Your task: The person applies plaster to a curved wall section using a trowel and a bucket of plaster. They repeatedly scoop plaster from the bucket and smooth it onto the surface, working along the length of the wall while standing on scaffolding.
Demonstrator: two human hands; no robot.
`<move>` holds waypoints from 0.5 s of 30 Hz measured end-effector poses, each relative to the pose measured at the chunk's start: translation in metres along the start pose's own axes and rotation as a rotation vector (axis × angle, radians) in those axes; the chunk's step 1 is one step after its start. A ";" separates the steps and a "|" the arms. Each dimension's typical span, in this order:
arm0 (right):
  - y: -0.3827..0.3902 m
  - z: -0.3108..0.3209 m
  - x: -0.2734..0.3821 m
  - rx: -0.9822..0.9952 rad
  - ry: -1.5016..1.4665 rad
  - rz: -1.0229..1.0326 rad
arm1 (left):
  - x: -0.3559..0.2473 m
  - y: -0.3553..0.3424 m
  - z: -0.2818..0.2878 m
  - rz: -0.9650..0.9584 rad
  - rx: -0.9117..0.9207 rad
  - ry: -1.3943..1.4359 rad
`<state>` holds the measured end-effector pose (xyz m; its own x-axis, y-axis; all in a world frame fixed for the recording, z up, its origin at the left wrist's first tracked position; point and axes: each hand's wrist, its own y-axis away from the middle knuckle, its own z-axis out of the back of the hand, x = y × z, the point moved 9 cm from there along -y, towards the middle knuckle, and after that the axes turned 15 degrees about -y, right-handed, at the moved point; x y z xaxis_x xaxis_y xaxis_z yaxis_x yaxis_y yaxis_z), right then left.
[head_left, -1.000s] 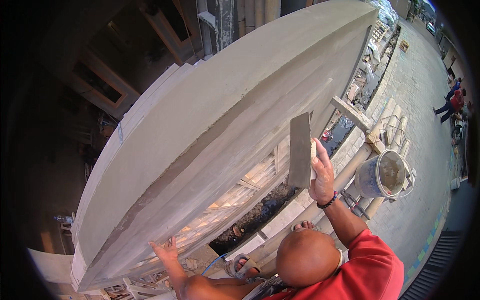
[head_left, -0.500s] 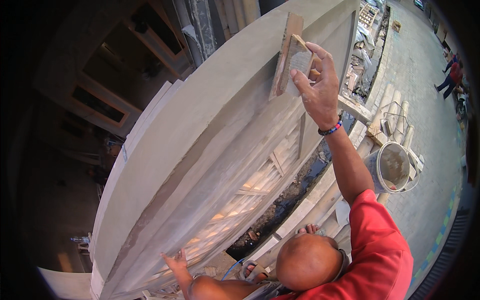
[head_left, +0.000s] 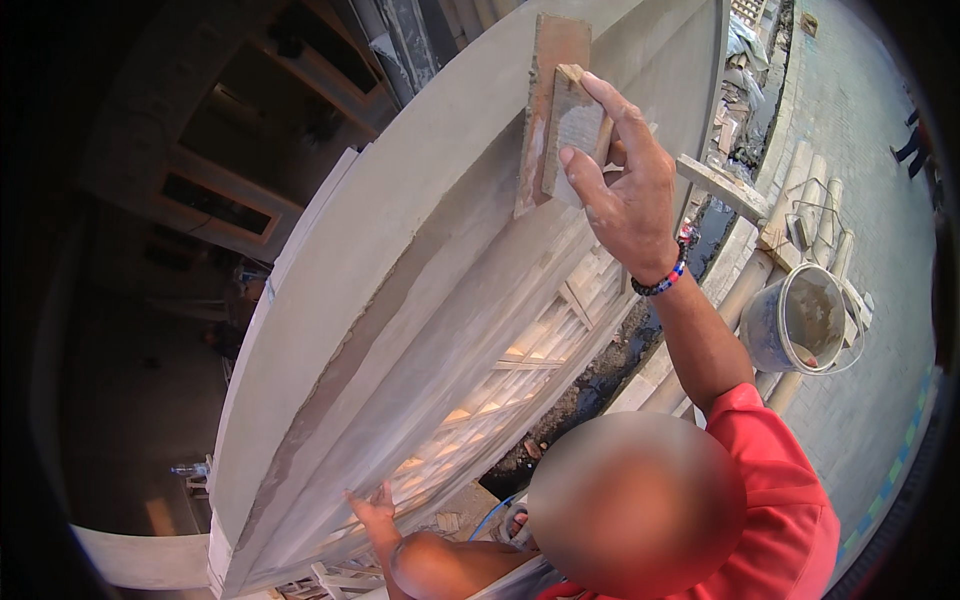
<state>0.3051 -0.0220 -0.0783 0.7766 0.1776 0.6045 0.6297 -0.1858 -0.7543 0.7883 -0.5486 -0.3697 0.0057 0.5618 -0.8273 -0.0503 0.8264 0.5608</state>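
My right hand [head_left: 632, 185] grips a wooden float [head_left: 540, 120], a flat board with a block handle, by that handle. The board is tilted along the raised border of a grey plastered wall [head_left: 420, 170]. A darker, damp-looking strip of plaster [head_left: 335, 365] runs below this border towards the lower left. Lower down, my left hand [head_left: 374, 508] has its fingers spread beside the wall's lower part, with nothing in it. Whether it touches the wall I cannot tell. A knee [head_left: 428, 565] shows next to my left forearm, and a blurred patch covers part of my lap.
A bucket [head_left: 800, 320] with grey residue inside stands at the right on bamboo poles [head_left: 825, 215]. Between wall and poles runs a ditch with dark water [head_left: 600, 385]. Paved road [head_left: 880, 240] lies beyond, with a person [head_left: 912, 150] far off. Debris [head_left: 735, 120] lines the ditch.
The wooden float in my right hand has shifted left along the wall, nearer its raised border. My left hand stays low by the wall, fingers still spread. The whole view has shifted slightly.
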 end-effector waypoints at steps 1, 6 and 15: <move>0.004 -0.011 0.002 0.040 0.062 -0.006 | 0.000 0.000 0.000 0.007 0.010 0.000; 0.102 -0.046 0.003 0.372 0.177 -0.215 | 0.002 -0.007 0.002 0.036 0.057 0.005; 0.036 -0.032 0.014 0.063 0.038 -0.025 | 0.001 0.006 -0.006 -0.015 0.052 -0.034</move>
<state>0.3393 -0.0570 -0.0887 0.7619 0.1441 0.6315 0.6469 -0.1207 -0.7529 0.7817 -0.5432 -0.3667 0.0399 0.5495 -0.8345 0.0016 0.8351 0.5500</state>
